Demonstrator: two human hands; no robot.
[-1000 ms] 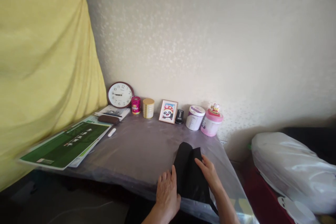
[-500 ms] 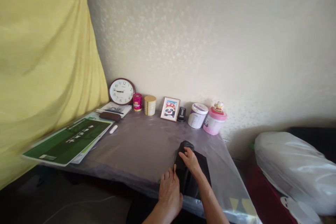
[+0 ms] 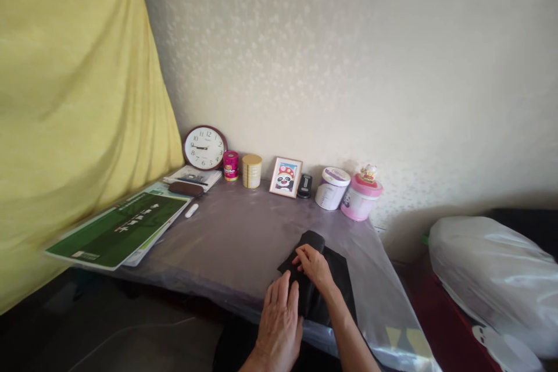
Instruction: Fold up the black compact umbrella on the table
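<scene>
A black, soft, sheet-like thing (image 3: 314,238) lies folded on the table near its front edge; I cannot tell whether it is cloth or a bag. One corner of it sticks out to the left, above my left hand (image 3: 281,308). That hand lies over its near left side, palm down with the fingers stretched. My right hand (image 3: 311,264) rests on the upper middle of the black thing, its fingers loosely bent and slightly apart. The near part of the sheet is partly hidden by my hands and right forearm.
Along the wall stand a clock (image 3: 204,148), a pink can (image 3: 231,166), a yellow-lidded can (image 3: 251,172), a panda picture frame (image 3: 285,177) and two tubs (image 3: 332,189). Green booklets (image 3: 122,226), a brown case (image 3: 186,189) and a white pen-like object (image 3: 191,210) lie left.
A corner of the black sheet now spreads out to the left. My left fingers have straightened, and my right hand has loosened its pinch. The view has shifted slightly.
</scene>
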